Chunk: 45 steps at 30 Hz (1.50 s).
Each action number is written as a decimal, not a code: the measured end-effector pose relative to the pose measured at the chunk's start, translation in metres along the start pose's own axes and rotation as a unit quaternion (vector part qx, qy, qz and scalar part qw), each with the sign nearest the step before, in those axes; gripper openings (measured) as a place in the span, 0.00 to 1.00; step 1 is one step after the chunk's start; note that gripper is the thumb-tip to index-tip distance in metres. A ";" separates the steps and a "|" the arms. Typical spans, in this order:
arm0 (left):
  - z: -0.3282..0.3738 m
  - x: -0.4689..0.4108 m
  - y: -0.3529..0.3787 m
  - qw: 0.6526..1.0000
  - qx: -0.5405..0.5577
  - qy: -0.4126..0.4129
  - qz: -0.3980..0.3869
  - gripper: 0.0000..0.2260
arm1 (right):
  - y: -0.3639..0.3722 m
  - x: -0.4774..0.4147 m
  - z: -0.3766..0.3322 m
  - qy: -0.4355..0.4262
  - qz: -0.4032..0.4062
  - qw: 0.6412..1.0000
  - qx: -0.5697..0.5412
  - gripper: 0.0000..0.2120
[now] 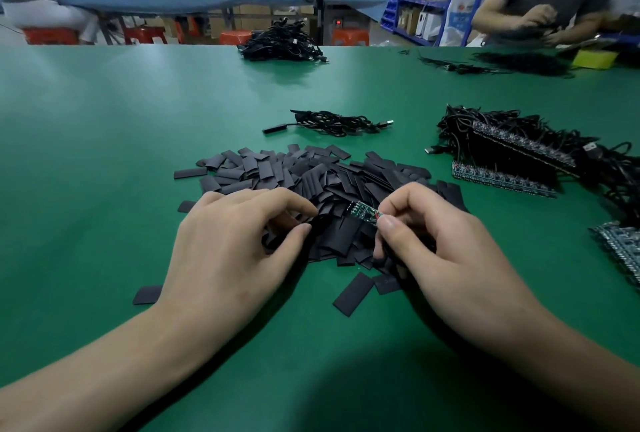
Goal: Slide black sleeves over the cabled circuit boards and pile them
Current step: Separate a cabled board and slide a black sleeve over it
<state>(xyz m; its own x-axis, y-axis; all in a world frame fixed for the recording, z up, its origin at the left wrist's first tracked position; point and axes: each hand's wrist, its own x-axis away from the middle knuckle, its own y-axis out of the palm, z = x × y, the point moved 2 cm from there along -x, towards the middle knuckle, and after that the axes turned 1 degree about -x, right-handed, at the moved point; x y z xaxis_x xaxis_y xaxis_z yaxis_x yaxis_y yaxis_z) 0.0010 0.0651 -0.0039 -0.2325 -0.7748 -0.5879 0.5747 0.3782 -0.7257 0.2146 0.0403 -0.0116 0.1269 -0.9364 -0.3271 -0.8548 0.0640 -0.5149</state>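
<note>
Holding a circuit board [363, 215] over black sleeves [311, 175] on a green table [104, 154].
Our right hand [443, 241] pinches its end; our left hand [235, 241] pinches one sleeve [314, 225].

My bare forearms lay angled inward from the lower corners, wrists low, and the two hands sat near each other without touching. My left hand [239, 248] was turned palm down, knuckles up, its fingers curled, with thumb and forefinger tips closed on a black sleeve [316, 223]. My right hand [446, 251] was curled tighter. Its thumb and forefinger pinched one end of a small green circuit board [362, 214], and the remaining fingers were folded beneath the palm.
</note>
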 end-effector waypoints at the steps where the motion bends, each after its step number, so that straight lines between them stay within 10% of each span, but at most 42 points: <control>1: 0.000 0.000 0.000 1.000 0.009 0.002 0.005 0.04 | 0.000 0.000 0.000 -0.003 0.004 1.000 0.000 0.07; 13: 0.001 0.000 0.007 0.946 0.316 -0.050 -0.044 0.05 | 0.008 -0.001 0.001 0.059 -0.042 0.985 -0.157 0.10; 22: 0.023 0.006 -0.006 0.979 0.144 0.146 0.018 0.12 | 0.012 0.003 -0.002 0.075 -0.046 0.976 -0.198 0.09; 29: 0.019 0.004 -0.006 0.969 0.236 0.064 0.030 0.14 | 0.005 0.002 -0.005 0.122 -0.062 0.962 -0.236 0.18; 45: 0.017 0.004 -0.006 0.968 0.245 0.045 0.017 0.16 | -0.006 0.003 -0.012 0.034 -0.099 0.994 0.026 0.20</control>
<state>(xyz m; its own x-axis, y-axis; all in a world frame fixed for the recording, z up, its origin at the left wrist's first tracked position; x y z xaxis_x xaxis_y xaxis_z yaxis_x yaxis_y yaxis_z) 0.0100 0.0515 0.0045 -0.2628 -0.7103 -0.6530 0.8814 0.0987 -0.4620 0.2138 0.0326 0.0003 0.2539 -0.9537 -0.1610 -0.7890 -0.1079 -0.6049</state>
